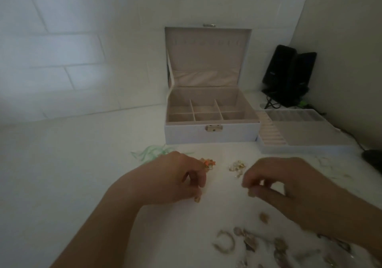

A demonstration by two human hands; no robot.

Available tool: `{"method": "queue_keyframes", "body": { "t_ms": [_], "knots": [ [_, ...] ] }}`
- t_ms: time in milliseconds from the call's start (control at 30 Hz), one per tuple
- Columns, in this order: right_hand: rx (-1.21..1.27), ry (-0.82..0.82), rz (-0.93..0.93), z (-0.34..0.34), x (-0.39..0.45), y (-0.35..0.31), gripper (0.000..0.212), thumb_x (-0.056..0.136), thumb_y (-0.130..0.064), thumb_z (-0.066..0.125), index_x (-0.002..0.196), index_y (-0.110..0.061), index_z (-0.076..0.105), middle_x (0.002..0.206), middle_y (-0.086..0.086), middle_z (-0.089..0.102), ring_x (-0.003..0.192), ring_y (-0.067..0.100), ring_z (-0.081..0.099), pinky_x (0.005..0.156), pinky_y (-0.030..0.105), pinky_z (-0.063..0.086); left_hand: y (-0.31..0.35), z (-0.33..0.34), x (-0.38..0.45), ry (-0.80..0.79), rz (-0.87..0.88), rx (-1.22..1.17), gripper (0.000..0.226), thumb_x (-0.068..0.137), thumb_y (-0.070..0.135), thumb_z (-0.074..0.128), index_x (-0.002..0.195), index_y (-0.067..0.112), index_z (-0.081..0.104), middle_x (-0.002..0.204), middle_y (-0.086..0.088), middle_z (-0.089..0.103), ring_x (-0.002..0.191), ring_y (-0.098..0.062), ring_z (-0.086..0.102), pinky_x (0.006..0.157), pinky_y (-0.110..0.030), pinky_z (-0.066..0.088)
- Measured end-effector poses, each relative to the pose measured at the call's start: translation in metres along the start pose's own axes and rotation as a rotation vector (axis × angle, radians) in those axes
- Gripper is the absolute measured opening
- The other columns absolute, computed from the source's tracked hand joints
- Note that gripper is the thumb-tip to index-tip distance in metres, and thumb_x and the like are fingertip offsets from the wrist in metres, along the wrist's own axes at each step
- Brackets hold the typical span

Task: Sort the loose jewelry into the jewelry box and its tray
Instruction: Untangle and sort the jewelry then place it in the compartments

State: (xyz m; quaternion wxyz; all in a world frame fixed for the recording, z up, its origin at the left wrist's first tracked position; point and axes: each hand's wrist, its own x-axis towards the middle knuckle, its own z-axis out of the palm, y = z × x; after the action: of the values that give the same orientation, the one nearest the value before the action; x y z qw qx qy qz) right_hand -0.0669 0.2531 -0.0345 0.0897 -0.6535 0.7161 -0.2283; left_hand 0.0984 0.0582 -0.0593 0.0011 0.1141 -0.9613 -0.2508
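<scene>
Behind both pinched hands, left (175,176) and right (289,187), whose grasps stay unclear, the open white box (210,133) shows bare pink compartments.

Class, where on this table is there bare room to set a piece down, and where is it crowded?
Free: the table left of the box and left hand. Crowded: near right, under the right hand, where loose jewelry lies scattered.
</scene>
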Motion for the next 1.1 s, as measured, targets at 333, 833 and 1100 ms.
{"method": "queue_keyframes", "body": {
  "t_ms": [333,833,1100],
  "knots": [
    [0.197,-0.152,-0.005,0.053,0.062,-0.009,0.01,0.075,-0.019,0.072,0.081,-0.027,0.07,0.07,-0.014,0.066,0.072,0.0,0.061,0.063,0.009,0.044,-0.016,0.003,0.005,0.131,0.074,0.02,0.013,0.078,0.031,0.067,0.09,0.032,0.062,0.079,0.014,0.056,0.077,0.003,0.05,0.066,-0.008,0.035],
    [0.118,0.026,0.02,0.026,0.046,0.003,0.009,0.087,-0.028,0.063,0.091,-0.028,0.072,0.083,-0.015,0.069,0.075,0.0,0.057,0.071,0.006,0.041,-0.017,0.007,0.012,0.703,0.006,-0.02,0.012,0.078,0.024,0.07,0.089,0.029,0.068,0.079,0.013,0.06,0.076,-0.006,0.053,0.07,-0.014,0.039],
    [-0.05,-0.036,0.05,-0.012,-0.024,0.029,0.008,0.083,-0.05,0.056,0.084,-0.047,0.064,0.076,-0.024,0.063,0.075,0.002,0.057,0.057,0.012,0.04,0.019,0.018,0.008,0.281,0.334,-0.03,0.014,0.079,0.02,0.077,0.093,0.022,0.074,0.088,0.009,0.066,0.089,-0.013,0.06,0.079,-0.034,0.049]
  ]
}}
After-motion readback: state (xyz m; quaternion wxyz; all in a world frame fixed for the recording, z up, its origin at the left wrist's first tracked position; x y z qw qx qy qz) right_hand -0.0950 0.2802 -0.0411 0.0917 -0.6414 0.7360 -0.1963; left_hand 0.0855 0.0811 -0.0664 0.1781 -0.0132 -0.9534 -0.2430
